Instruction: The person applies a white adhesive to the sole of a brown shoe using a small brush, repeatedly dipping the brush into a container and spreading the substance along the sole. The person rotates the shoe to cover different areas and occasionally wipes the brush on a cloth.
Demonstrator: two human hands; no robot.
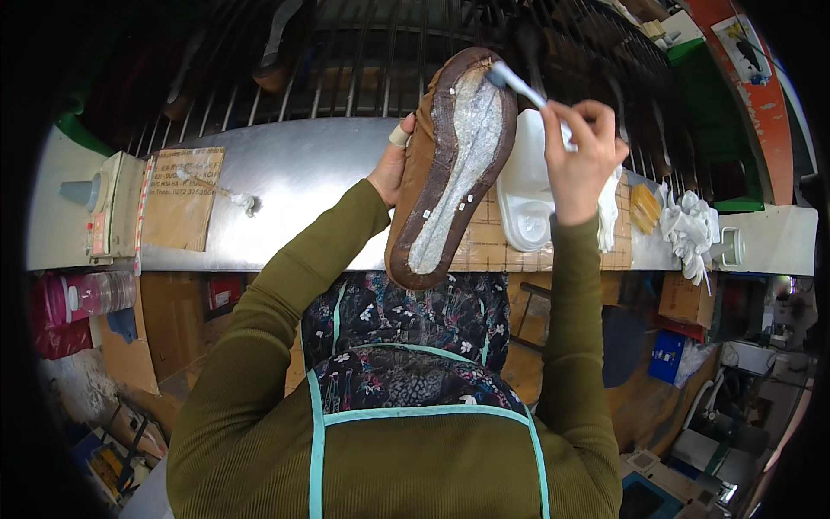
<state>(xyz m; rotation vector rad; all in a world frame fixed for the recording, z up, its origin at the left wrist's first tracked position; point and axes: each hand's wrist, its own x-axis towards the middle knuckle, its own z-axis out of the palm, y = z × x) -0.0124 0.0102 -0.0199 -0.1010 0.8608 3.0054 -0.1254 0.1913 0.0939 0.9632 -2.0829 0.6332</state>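
Observation:
My left hand (393, 169) grips a brown shoe upper (499, 164) by its left side, with a light wrap on one finger. Its underside is turned up toward me, showing a dark brown rim around a whitish-grey middle with several small white squares. My right hand (581, 156) pinches the pale handle of a small brush (523, 89), which resembles a toothbrush. The dark bristles touch the underside at the far, wider end. Just right of the shoe, partly behind it and my right hand, lies a white plastic container (526, 216).
Bars of a rack (346, 78) run behind the metal table (303, 164), with more shoes among them. Cardboard (181, 216) and a whitish-tipped tool (245, 203) lie at left. A yellow block (644, 209) and crumpled white gloves (690, 229) sit at right.

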